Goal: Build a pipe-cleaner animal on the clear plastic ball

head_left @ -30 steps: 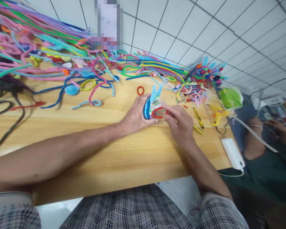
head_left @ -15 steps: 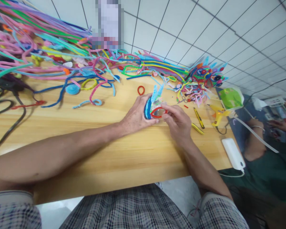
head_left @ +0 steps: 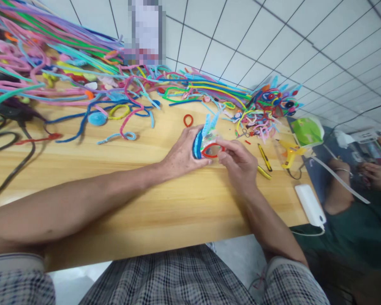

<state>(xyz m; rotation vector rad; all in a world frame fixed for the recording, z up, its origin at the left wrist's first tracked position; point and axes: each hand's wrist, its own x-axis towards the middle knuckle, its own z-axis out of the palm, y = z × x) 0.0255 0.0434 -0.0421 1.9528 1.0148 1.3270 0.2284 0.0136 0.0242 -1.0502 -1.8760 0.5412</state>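
My left hand (head_left: 186, 148) is closed round a small blue pipe-cleaner craft piece (head_left: 197, 144), which has two light-blue upright strips (head_left: 210, 123) and a clear, shiny part on its right side. Between the thumb and fingertips of my right hand (head_left: 239, 159) is a red pipe-cleaner loop (head_left: 212, 156), shaped like a pointed oval. The loop lies against or just in front of the craft piece's right side; I cannot tell if they touch. Behind my left hand, a second, smaller red loop (head_left: 188, 120) rests on the wooden table (head_left: 165, 212).
Many coloured pipe cleaners (head_left: 82, 59) are heaped along the wall. To the right are a yellow utility knife (head_left: 265, 157), a yellow glue gun (head_left: 292, 154), a green-lined container (head_left: 307, 131) and a white power strip (head_left: 310, 205). Another person's arm (head_left: 339, 188) is beyond the table's right edge.
My right hand and the red loop have shifted slightly to the right. My left hand keeps its hold on the craft piece. The other person's hand at the right has moved.
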